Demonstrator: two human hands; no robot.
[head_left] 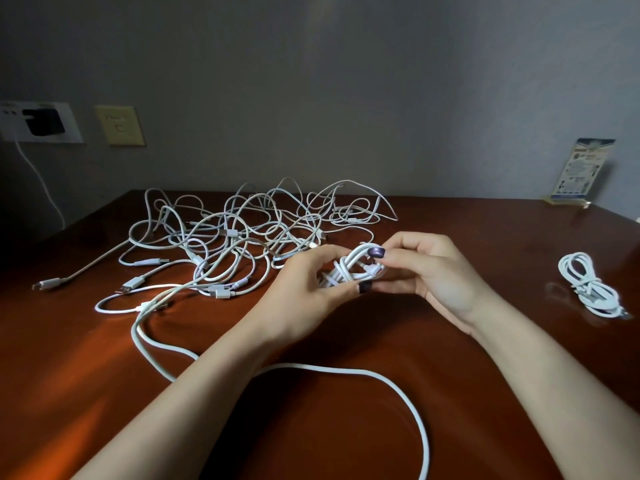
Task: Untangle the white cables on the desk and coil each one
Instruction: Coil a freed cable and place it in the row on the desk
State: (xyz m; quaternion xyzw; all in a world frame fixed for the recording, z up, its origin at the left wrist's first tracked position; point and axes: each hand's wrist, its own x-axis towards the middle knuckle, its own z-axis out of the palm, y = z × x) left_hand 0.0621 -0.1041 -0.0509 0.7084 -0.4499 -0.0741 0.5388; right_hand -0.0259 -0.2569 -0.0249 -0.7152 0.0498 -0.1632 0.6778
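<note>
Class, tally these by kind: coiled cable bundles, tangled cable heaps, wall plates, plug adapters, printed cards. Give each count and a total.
Coiled cable bundles: 2, the held bundle and the set-aside bundle
Tangled cable heap: 1
Wall plates: 2, white plate and beige plate
Black plug adapter: 1
Printed card: 1
Total: 7

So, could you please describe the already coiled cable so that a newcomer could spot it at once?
Look at the reddish-brown desk and go to its right side, past the person's right hand. A small coiled white cable lies there by itself. Unlike the loose tangle at the back left and the hand-held bundle in the middle, it is wound up neatly and touches nothing else.
</note>
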